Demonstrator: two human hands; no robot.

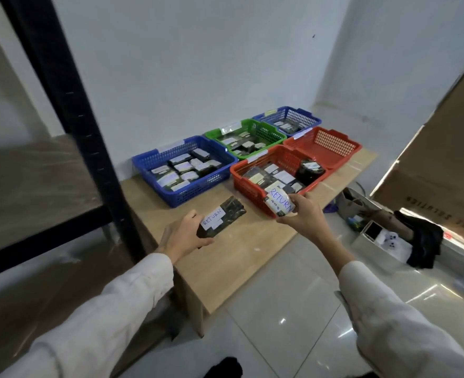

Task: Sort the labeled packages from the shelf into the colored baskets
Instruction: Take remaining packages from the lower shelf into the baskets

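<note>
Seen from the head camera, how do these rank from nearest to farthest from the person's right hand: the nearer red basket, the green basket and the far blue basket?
1. Nearer red basket: just in front of the right hand, which holds a RETURN package at its front corner.
2. Green basket: behind the red one, toward the wall.
3. Far blue basket: at the very back.

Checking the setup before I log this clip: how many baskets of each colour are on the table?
Blue baskets: 2
Green basket: 1
Red baskets: 2
Total: 5
</note>
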